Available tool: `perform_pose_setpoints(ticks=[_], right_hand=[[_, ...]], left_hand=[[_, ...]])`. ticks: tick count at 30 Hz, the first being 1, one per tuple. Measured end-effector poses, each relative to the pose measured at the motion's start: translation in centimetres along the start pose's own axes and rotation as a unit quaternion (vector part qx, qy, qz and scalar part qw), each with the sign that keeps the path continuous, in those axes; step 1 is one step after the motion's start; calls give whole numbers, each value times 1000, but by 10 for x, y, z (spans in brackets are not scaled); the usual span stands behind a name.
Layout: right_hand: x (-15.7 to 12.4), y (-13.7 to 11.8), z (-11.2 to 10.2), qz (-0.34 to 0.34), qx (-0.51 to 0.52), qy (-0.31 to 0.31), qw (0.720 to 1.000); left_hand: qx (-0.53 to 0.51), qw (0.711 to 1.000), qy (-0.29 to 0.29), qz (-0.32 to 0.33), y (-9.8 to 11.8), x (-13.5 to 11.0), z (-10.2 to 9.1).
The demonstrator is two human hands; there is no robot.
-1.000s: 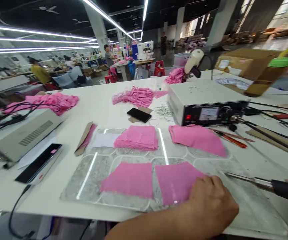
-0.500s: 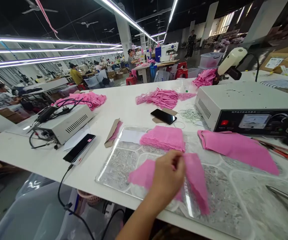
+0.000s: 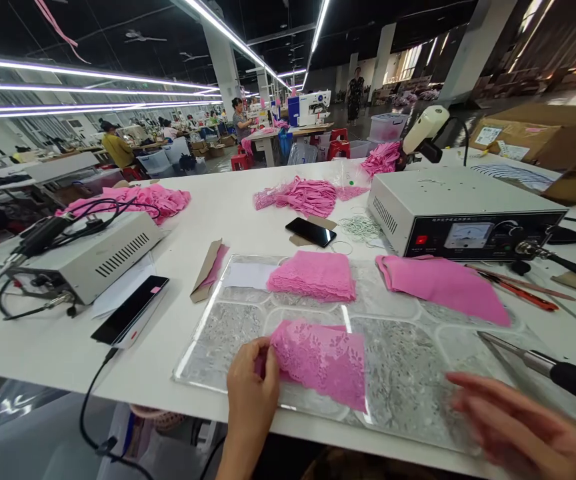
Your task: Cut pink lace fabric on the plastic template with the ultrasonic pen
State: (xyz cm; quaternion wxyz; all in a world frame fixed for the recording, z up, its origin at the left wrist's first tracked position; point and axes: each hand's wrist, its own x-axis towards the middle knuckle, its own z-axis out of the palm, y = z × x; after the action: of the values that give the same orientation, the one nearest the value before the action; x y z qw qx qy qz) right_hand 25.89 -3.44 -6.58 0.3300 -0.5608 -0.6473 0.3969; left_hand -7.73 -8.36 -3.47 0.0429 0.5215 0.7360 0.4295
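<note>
My left hand pinches the left edge of a pink lace fabric piece between thumb and fingers. The lace lies flat over more pink fabric on a clear-covered, grey-patterned mat. Somewhat blurred, my right hand is at the lower right with fingers stretched out and nothing in them. Just beyond it rests a pointed metal tool with a black handle, apart from the fingers. A stack of pink lace pieces is behind the held piece, and folded pink fabric lies to its right.
A grey meter box stands at the back right and a second grey box at the left. Two phones, orange-handled scissors and pink strip bundles lie on the white table. Co-workers are in the background.
My left hand has moved left and toward me; the fabric it lifted now lies flat with its lace showing. My right hand has come into view. The camera has turned slightly right.
</note>
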Motion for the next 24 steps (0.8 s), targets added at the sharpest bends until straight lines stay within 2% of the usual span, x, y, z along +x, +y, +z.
perform_pose_setpoints(ticks=[2,4,7,9,11,18,24], right_hand=[[21,-34,16,15,-1,-108,994],[43,-66,35,-41,-69,-102,992],[68,-94,60,-129,-220,-109,961],[74,-99,69,-154,-275,-125,941],[74,-97,73,-165,-286,-138,934],[87,-94,77,-204,-247,-134,938],[93,-95,87,-231,-240,-140,933]], left_hand=[[16,1000,3,25,-2,2,-1],[33,998,6,50,-6,2,-2],[51,996,14,76,-13,1,-3],[58,993,22,97,-19,-1,-3],[66,990,25,123,-25,-4,-5],[131,976,56,166,-36,-12,-14],[168,972,36,160,-43,-18,-21]])
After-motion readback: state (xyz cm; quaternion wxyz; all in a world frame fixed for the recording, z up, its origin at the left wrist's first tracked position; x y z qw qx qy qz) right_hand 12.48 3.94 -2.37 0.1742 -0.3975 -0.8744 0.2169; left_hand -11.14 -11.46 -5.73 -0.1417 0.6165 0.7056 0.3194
